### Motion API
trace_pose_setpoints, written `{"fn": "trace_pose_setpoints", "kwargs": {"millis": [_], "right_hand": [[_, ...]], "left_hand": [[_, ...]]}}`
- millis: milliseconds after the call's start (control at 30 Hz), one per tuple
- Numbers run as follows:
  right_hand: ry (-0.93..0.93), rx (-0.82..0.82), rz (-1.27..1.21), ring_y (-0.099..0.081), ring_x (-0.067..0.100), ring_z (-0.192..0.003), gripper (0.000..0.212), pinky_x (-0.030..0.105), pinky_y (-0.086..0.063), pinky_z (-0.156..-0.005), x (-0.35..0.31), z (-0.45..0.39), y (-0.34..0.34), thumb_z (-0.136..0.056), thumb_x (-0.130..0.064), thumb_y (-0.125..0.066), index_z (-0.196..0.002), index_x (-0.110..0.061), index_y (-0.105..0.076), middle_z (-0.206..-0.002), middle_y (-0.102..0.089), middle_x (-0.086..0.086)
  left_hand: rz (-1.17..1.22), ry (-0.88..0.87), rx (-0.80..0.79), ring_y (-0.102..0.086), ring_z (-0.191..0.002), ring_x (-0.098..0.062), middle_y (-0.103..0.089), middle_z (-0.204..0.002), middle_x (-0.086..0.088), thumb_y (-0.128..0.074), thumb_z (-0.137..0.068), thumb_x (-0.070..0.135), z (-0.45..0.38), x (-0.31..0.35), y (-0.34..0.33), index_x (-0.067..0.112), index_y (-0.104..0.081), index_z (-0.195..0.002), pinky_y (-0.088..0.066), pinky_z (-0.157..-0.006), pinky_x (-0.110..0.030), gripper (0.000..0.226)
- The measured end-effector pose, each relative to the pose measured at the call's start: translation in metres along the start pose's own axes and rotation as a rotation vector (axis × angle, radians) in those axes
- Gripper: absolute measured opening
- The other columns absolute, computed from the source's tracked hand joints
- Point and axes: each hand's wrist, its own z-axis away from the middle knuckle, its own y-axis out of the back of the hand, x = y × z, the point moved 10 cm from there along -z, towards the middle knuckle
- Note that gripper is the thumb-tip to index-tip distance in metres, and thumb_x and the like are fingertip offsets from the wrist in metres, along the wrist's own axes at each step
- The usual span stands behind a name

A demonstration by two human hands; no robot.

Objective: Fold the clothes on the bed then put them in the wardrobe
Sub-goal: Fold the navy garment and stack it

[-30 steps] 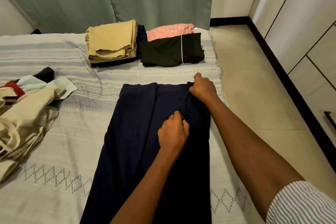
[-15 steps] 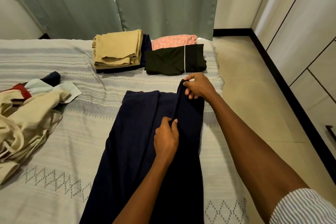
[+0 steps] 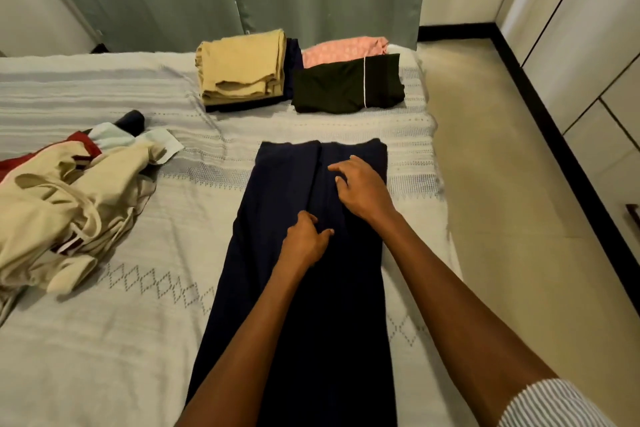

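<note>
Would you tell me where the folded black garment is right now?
In the head view, the folded black garment lies at the bed's far right, overlapping the pink garment, right of the tan stack.

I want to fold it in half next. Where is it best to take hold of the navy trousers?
Probably grip the navy trousers at the far hem, by its two corners, reaching from the near side. That edge lies flat, straight and free, clear of the black folded garment.
</note>
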Motion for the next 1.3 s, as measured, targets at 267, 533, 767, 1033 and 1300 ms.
{"fn": "trace_pose_setpoints", "kwargs": {"millis": [267,533,767,1033,1300], "right_hand": [[0.039,0.057,0.165,-0.043,0.027,-0.136,0.027,0.036,-0.029,-0.114,-0.022,0.142,-0.022,-0.097,-0.03,-0.057,-0.114,-0.017,-0.073,-0.127,-0.064,0.004],[-0.21,-0.023,0.54,-0.044,0.027,-0.119,0.048,0.043,-0.033,-0.096,-0.036,0.213,-0.028,-0.091,-0.063,-0.05,-0.112,-0.022,-0.065,-0.123,-0.057,0.004],[-0.108,-0.105,0.384,-0.036,0.025,-0.131,0.031,0.041,-0.027,-0.106,-0.052,0.238,-0.044,-0.097,-0.034,-0.05,-0.126,-0.035,-0.062,-0.133,-0.053,-0.001],[-0.118,-0.06,0.342,-0.018,0.024,-0.15,0.047,0.044,-0.016,-0.12,-0.062,0.285,-0.035,-0.102,-0.048,-0.041,-0.144,-0.029,-0.049,-0.156,-0.036,0.0],[-0.043,-0.046,0.415,-0.012,0.028,-0.152,0.065,0.05,-0.014,-0.12,-0.06,0.378,-0.049,-0.099,-0.063,-0.021,-0.157,-0.036,-0.018,-0.165,-0.017,0.002]], "left_hand": [[-0.182,0.008,-0.346,-0.059,-0.071,-0.015,-0.072,-0.088,-0.002,-0.064,-0.089,0.052,0.08,-0.05,-0.034,0.01,-0.066,-0.105,-0.046,-0.062,-0.029,0.045],[-0.306,-0.118,0.019,-0.06,-0.079,-0.023,-0.064,-0.095,-0.005,-0.051,-0.09,0.041,0.164,-0.075,-0.032,0.012,-0.058,-0.095,-0.049,-0.07,-0.035,0.03],[-0.257,-0.036,0.316,-0.063,-0.094,-0.031,-0.067,-0.102,-0.009,-0.044,-0.094,0.04,0.204,-0.104,-0.011,0.011,-0.057,-0.101,-0.046,-0.082,-0.039,0.033],[0.013,-0.487,0.358,-0.057,-0.097,-0.022,-0.061,-0.103,-0.002,-0.046,-0.1,0.042,0.217,-0.093,0.019,0.015,-0.06,-0.1,-0.049,-0.083,-0.039,0.031],[-0.576,-0.366,0.133,0.008,-0.152,-0.025,0.011,-0.165,0.001,-0.021,-0.102,0.057,0.233,-0.191,-0.005,0.027,0.003,-0.158,0.005,-0.12,-0.051,0.068]]}}
